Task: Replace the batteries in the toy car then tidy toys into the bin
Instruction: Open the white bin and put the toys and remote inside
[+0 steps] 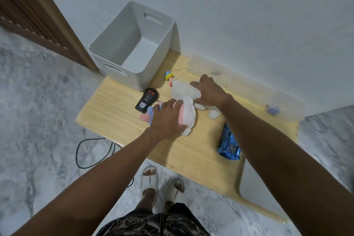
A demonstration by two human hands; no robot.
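On the low wooden table [191,151] my left hand [165,118] closes over a pink and white plush toy [188,116] with a blue part sticking out to the left. My right hand [208,92] grips a white plush toy [183,91] just behind it. A shiny blue toy car [229,142] lies to the right, partly under my right forearm. A black remote control [146,100] with red buttons lies left of the plush toys. The grey bin [132,48] stands empty at the table's far left corner.
A small yellow and blue toy [169,75] lies beside the bin. Clear plastic boxes [210,69] line the wall, one holding a small blue thing [273,109]. A black cable [90,151] loops on the marble floor at left. My sandalled feet [161,184] stand at the table's near edge.
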